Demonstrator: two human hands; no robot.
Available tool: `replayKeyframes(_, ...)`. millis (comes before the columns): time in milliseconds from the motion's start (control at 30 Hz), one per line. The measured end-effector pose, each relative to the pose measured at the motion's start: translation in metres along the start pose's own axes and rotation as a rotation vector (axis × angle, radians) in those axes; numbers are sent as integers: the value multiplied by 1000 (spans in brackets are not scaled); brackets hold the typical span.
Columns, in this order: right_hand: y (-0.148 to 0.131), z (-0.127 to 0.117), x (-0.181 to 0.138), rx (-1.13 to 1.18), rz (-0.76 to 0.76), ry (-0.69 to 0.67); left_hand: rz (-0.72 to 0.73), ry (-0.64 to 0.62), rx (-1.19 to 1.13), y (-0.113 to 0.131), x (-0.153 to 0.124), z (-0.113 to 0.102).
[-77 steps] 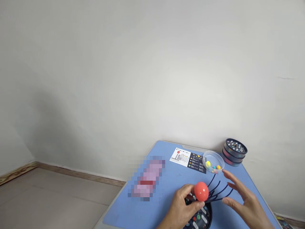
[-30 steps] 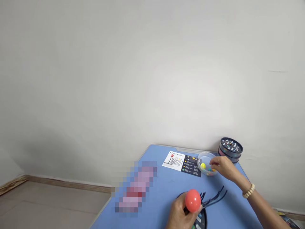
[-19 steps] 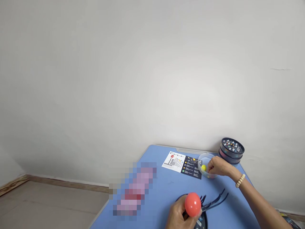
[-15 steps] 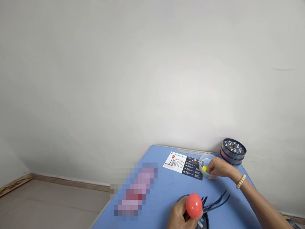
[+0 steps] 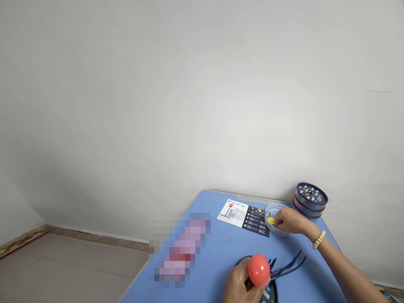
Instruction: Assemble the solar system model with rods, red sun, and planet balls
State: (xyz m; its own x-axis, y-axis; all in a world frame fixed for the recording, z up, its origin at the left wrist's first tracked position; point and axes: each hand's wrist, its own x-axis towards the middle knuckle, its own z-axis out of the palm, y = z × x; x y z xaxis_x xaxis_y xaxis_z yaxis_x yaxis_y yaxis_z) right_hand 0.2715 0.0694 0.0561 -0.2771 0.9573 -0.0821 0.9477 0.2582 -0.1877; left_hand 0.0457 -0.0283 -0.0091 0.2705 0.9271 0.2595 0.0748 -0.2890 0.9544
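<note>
Two hands: right hand (image 5: 288, 221) curled inside the clear bowl (image 5: 270, 211) by the table's (image 5: 221, 252) far edge; left hand (image 5: 240, 284) clasping the solar-system model (image 5: 270, 293).

A pixelated patch (image 5: 181, 248) blots out whatever lies on the blue table (image 5: 221, 252); the leaflet's (image 5: 244, 212) print is too small to read. The right hand's (image 5: 288, 221) fingertips are hidden inside the clear bowl (image 5: 269, 209), so their grip cannot be told; the left hand (image 5: 240, 286) and the black base (image 5: 273, 293) are cut by the bottom edge
</note>
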Motion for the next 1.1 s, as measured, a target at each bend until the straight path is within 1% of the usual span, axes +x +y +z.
replayKeyframes(100, -1, 0, 0, -43, -17, -33, 22, -14, 15, -1, 0, 0)
replayKeyframes(233, 0, -1, -1, -39, -27, 7, 30, -23, 38, -3, 0, -1)
replayKeyframes(400, 2, 3, -2, 35, -24, 74, 38, -32, 48, -3, 0, -2)
replayKeyframes(567, 7, 9, -1, 132, -5, 111, 37, -36, 39, -4, 0, -2)
replayKeyframes(700, 9, 9, -4, 205, 13, 143, 23, -41, 25, -8, 0, -1)
replayKeyframes(900, 10, 2, -16, 369, 18, 180, 49, -44, 23, -7, -1, 0)
replayKeyframes(1100, 14, -6, -31, 645, -15, 187, 54, -36, 47, -5, -1, 1)
